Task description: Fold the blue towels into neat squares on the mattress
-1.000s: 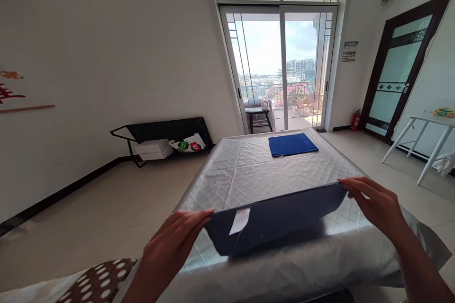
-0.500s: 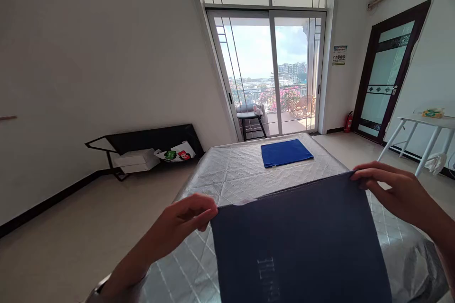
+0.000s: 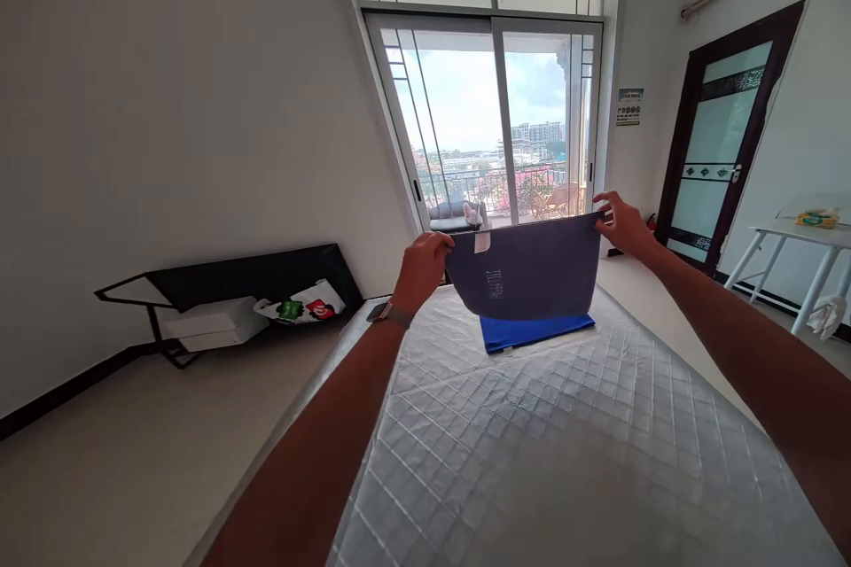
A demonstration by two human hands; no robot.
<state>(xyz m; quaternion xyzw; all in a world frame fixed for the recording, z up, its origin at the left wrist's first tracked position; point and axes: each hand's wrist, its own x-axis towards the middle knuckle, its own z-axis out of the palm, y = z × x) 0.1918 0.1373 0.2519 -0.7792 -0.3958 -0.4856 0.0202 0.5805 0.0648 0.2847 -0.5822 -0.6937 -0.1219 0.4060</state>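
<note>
The dark blue cloth is suspended by its upper edge above the far part of the quilted silver bed cover. A white label is located near its upper left corner. The left hand has its fingers pinched on the left corner; the right hand has its fingers pinched on the right corner. The bright blue cloth lies flat on the cover, partly hidden behind the suspended cloth; contact between them cannot be determined. A sliding glass door stands beyond.
</note>
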